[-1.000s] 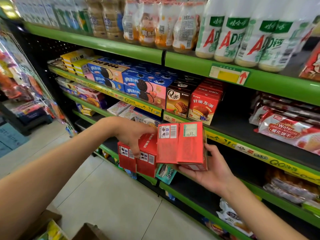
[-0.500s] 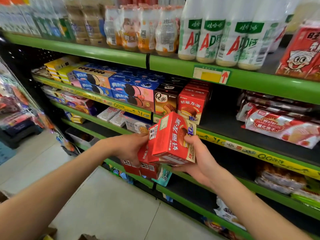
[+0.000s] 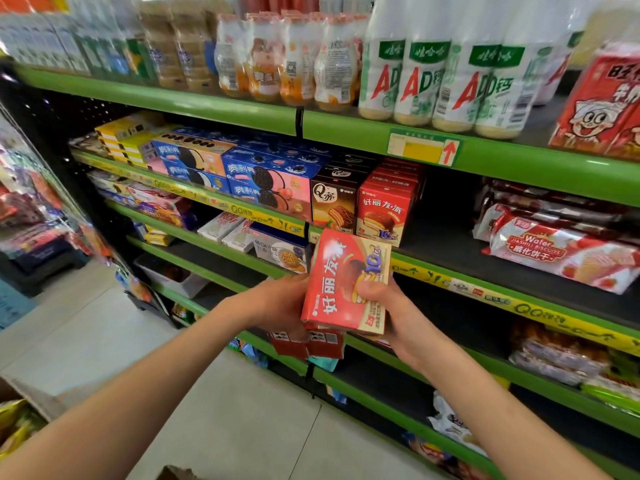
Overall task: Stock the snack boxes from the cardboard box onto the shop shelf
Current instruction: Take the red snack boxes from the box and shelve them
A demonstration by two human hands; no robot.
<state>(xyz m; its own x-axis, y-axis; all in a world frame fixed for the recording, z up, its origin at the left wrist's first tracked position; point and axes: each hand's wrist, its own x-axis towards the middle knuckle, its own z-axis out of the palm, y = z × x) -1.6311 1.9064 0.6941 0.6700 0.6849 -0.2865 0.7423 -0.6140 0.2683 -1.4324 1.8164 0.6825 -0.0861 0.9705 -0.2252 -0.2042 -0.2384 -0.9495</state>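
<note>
While gripping the top red snack box (image 3: 346,282) between thumb and fingers of the right hand (image 3: 398,317), with the left hand (image 3: 277,306) curled round the two further red boxes (image 3: 308,344) held beneath it. Probably the moment to peel the top box off the handful and carry it up to the shop shelf (image 3: 450,268) directly ahead. Best done by turning the box upright, printed front outward, to match the row of like red boxes (image 3: 382,216) standing there, then setting it just beside that row, on the bare shelf to its right, and sliding it back until the front lines up with the yellow price strip (image 3: 519,306). Worth keeping the left grip firm, lest the lower pair slip during the lift. By count: three boxes in hand, one on top and two below; one brown box (image 3: 332,202) at the front of the neighbouring row; four big white bottles (image 3: 446,71) on the shelf above. Only a corner of the cardboard box (image 3: 20,407) visible at lower left.
</note>
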